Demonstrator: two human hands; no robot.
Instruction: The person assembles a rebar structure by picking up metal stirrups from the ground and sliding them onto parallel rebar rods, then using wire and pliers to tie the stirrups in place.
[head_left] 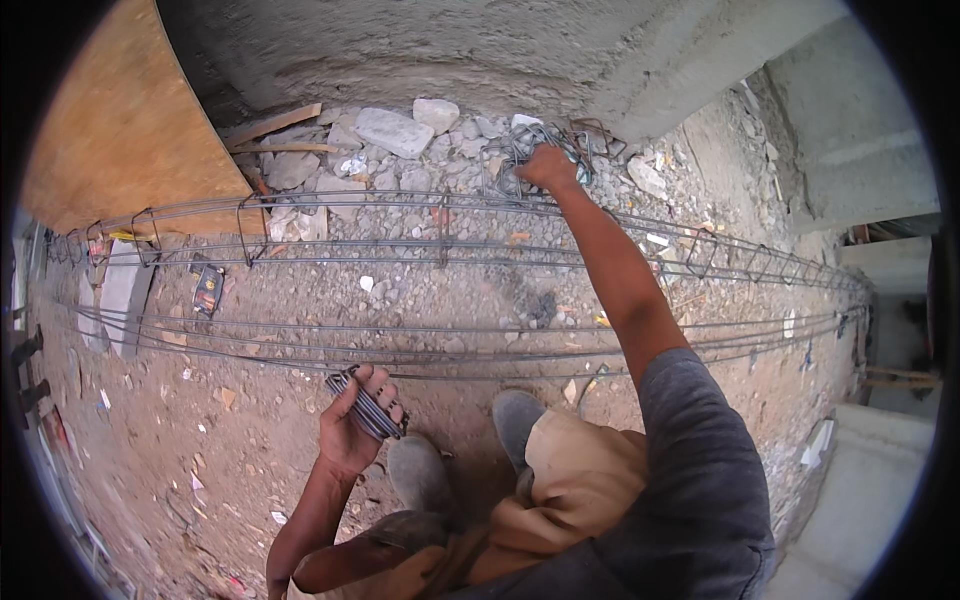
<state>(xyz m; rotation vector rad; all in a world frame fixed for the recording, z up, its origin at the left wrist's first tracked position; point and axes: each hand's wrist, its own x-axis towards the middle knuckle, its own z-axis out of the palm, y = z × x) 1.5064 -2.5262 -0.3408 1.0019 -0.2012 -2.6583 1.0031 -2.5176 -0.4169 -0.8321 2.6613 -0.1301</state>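
Note:
My left hand (348,438) is closed around a bundle of dark steel rebar stirrups (374,410), held low in front of my feet. At arm's length, my right hand (550,168) is down on a tangled pile of bent rebar stirrups (524,146) by the concrete wall. Its fingers curl into the pile and are partly hidden. Between my two hands runs a long rebar cage (445,228), with square stirrups spaced along it. Several loose long bars (440,355) stretch across nearer to me, just beyond the left hand.
Rubble and pale stones (395,132) lie along the concrete wall (420,50). A wooden board (130,130) leans at the far left, near a grey concrete block (128,295). A crumpled dark packet (208,288) lies on the dirt. Concrete beams (850,130) stand at the right.

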